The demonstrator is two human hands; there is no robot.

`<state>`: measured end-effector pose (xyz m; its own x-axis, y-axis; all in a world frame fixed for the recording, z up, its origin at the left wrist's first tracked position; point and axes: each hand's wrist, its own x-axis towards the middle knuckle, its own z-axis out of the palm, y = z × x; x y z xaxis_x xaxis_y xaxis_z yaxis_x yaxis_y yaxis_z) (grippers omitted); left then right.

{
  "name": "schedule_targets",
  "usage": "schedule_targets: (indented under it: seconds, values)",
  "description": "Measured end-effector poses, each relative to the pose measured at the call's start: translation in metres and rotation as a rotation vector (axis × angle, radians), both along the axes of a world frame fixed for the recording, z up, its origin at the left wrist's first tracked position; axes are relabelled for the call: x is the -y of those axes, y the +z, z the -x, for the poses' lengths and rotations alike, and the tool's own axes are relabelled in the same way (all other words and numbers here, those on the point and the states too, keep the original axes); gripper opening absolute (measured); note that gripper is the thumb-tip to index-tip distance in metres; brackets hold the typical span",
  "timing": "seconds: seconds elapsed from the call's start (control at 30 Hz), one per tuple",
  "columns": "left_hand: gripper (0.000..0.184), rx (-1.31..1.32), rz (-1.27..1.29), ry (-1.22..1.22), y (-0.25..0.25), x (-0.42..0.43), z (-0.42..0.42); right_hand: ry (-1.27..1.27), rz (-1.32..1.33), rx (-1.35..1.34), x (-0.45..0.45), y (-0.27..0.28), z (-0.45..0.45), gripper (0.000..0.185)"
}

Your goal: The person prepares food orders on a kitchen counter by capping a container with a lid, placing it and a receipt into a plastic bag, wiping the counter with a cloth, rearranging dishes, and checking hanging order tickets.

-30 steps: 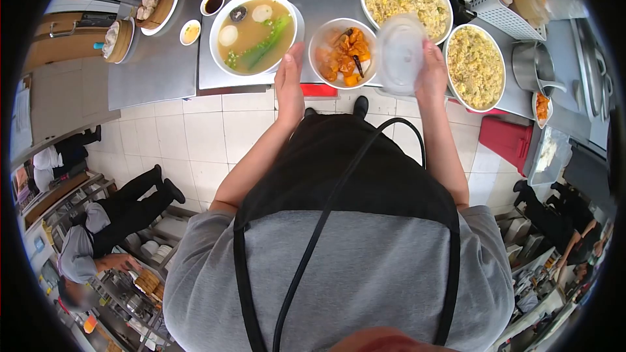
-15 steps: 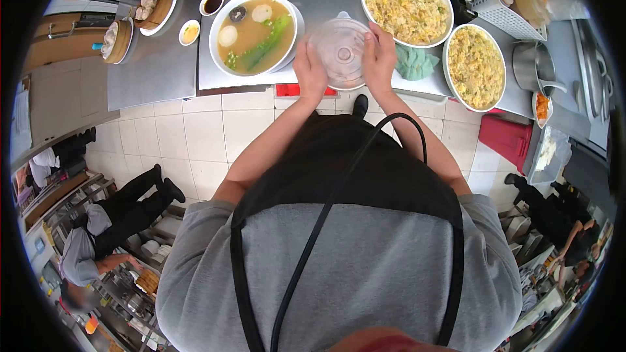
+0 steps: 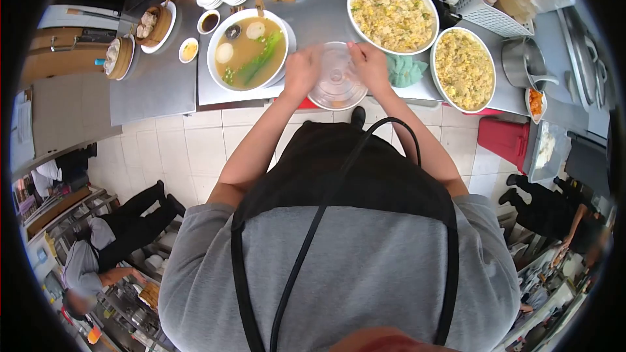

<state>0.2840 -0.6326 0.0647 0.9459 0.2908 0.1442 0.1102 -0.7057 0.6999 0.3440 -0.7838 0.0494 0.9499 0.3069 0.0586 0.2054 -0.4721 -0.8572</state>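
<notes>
Since the frame of one second earlier, the clear round lid (image 3: 336, 77) had moved from beside the white bowl (image 3: 335, 107) to a place over it, and the left hand (image 3: 303, 70) had come in from the soup bowl (image 3: 210, 58). At the time of viewing, the lid covered the bowl near the front edge of the steel counter (image 3: 147, 101); whether its rim was fully seated could not be determined. Both hands were at the lid, the left at its left edge and the right hand (image 3: 370, 66) at its upper right, fingers bent inward. Motion blur affected the left hand; it could not be told whether either pinched the rim or merely pressed upon it. A green cloth (image 3: 405, 70) lay just beside the right hand. Beyond it stood a large oval dish (image 3: 350, 13) of yellow rice, with a second rice dish (image 3: 471, 111) to the right. The soup bowl stood to the left, apart from the lid.
</notes>
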Motion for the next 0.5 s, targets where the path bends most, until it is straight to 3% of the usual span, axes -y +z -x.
schedule_targets:
  seconds: [0.13, 0.2, 0.33, 0.37, 0.47, 0.5]
  values:
    - [0.02, 0.072, -0.15, -0.031, 0.002, -0.002, -0.02, 0.045, 0.231, 0.159, 0.017, 0.051, -0.007, 0.023]
    - [0.027, 0.139, -0.356, -0.029, 0.001, -0.006, -0.031, -0.071, 0.089, 0.356, 0.043, 0.059, -0.02, 0.025]
    - [0.032, 0.36, -0.536, -0.025, 0.025, 0.009, -0.057, -0.389, -0.054, 0.338, 0.136, 0.054, -0.1, 0.023]
    - [0.028, 0.362, -0.406, -0.074, 0.04, 0.036, -0.065, -0.503, 0.018, 0.336, 0.156, 0.051, -0.12, 0.022]
    - [0.026, -0.168, 0.526, -0.304, 0.048, 0.122, -0.102, -0.535, 0.214, 0.252, 0.192, 0.017, -0.186, 0.027]
    - [0.028, -0.362, 0.814, -0.384, 0.055, 0.148, -0.119, -0.507, 0.268, 0.106, 0.191, 0.015, -0.196, 0.03]
